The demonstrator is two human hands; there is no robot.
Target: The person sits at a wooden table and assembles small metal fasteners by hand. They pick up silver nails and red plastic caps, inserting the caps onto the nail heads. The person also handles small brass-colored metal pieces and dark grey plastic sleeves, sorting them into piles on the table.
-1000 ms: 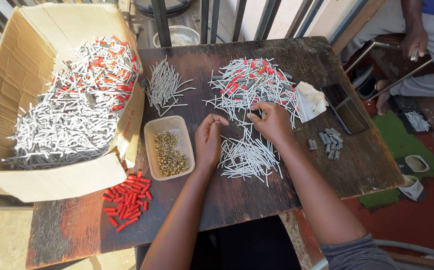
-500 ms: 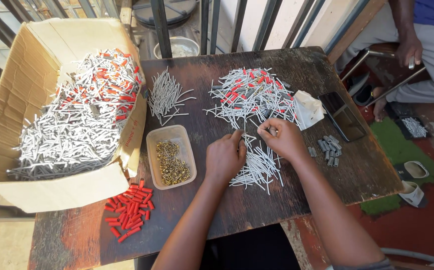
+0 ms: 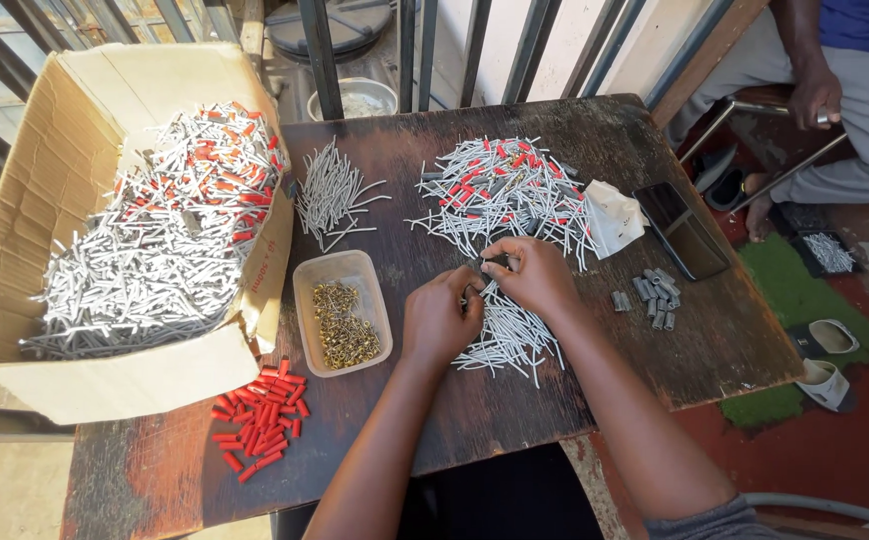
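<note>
My left hand (image 3: pixel 442 319) and my right hand (image 3: pixel 533 276) meet over a loose pile of thin grey sticks (image 3: pixel 507 338) on the dark wooden table (image 3: pixel 515 420). Both pinch a small dark piece with a grey stick between the fingertips. Behind the hands lies a larger heap of grey sticks with red tips (image 3: pixel 503 190). A shallow beige tray of small brass parts (image 3: pixel 343 314) sits just left of my left hand.
A big cardboard box (image 3: pixel 105 380) full of grey and red-tipped sticks stands at the left. Red caps (image 3: pixel 259 418) lie near the front edge, more grey sticks (image 3: pixel 330 190) at the back, short grey tubes (image 3: pixel 651 297), a phone (image 3: pixel 683 229), a crumpled paper (image 3: pixel 615 215). Another person sits at the far right (image 3: pixel 835 90).
Both hands have drawn together above the near pile and now pinch a small piece between them. The view has shifted slightly.
</note>
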